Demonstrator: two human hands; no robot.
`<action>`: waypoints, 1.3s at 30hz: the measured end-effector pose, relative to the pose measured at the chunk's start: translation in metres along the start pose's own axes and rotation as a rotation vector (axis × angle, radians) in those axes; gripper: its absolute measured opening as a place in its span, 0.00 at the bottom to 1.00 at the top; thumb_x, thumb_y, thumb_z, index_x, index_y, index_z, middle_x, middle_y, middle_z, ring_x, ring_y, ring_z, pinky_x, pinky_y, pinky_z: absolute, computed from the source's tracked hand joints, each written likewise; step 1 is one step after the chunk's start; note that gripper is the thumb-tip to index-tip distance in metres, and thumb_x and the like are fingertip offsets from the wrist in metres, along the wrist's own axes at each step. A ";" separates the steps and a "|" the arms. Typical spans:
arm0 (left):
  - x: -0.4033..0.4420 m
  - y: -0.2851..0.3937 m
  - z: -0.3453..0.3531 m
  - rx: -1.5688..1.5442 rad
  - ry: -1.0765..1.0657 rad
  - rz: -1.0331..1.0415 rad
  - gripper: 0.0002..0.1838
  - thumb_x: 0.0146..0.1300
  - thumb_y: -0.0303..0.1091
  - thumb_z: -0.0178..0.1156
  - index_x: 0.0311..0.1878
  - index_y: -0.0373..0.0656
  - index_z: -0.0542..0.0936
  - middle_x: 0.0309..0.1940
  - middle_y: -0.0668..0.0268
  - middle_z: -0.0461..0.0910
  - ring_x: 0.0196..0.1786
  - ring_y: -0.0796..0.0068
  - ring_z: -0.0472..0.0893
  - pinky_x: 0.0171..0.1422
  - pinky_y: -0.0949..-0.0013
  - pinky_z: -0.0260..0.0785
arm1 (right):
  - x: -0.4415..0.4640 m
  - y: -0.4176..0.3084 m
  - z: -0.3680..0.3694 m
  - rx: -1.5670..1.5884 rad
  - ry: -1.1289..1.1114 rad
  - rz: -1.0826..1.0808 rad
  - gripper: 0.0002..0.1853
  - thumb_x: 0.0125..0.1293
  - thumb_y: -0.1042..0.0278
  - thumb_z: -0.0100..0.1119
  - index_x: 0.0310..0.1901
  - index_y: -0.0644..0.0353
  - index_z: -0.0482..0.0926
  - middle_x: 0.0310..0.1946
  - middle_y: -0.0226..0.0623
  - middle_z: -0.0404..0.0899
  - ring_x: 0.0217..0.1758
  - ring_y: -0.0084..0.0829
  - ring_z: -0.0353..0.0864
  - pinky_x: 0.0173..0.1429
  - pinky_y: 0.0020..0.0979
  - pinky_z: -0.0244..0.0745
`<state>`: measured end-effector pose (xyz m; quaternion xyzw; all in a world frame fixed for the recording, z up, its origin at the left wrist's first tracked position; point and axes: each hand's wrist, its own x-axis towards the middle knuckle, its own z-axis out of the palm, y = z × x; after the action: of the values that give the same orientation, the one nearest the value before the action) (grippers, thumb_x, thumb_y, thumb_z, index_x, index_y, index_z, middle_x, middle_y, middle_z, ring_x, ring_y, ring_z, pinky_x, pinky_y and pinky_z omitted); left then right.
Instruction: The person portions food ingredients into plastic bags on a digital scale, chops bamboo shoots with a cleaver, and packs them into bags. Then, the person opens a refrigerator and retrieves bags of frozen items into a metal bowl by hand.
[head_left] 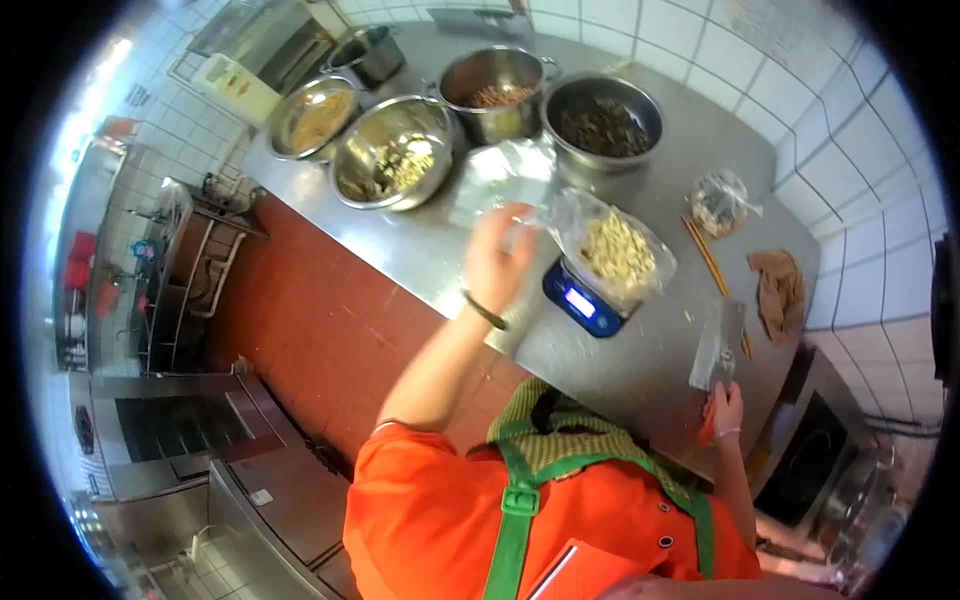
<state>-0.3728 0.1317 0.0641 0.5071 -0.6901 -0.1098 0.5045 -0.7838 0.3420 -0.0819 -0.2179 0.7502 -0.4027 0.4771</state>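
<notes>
My left hand (497, 258) is over the front of the steel table, its fingers slightly blurred, parted and loosely curved. It is beside the edge of a clear plastic bag (575, 215); whether they touch I cannot tell. Pale chopped pieces (618, 250) fill the bag, which sits on a dark blue digital scale (580, 300) with a lit display. At the table's right front, my right hand (728, 408) is closed on the handle end of what looks like a cleaver (718, 343), its broad blade pointing away from me. Something red shows beside that hand.
Steel bowls (345, 190) and pots (490, 125) with food stand along the back. Flat clear plastic (505, 180) lies before them. To the right are chopsticks (708, 258), a filled bag (722, 200) and a brown cloth (778, 290). A tiled wall (740, 60) borders the table.
</notes>
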 end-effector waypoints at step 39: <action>0.168 -0.354 -0.042 0.883 -0.527 -0.646 0.41 0.58 0.60 0.48 0.66 0.40 0.52 0.57 0.48 0.57 0.58 0.49 0.63 0.56 0.54 0.65 | 0.000 0.036 0.084 0.141 0.458 0.092 0.09 0.63 0.59 0.51 0.35 0.55 0.67 0.20 0.32 0.69 0.17 0.28 0.69 0.20 0.29 0.68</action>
<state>-0.1267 -0.1523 -0.0531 0.8081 -0.5832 -0.0826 -0.0005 -0.7071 0.3295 -0.1298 -0.0527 0.8178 -0.4709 0.3266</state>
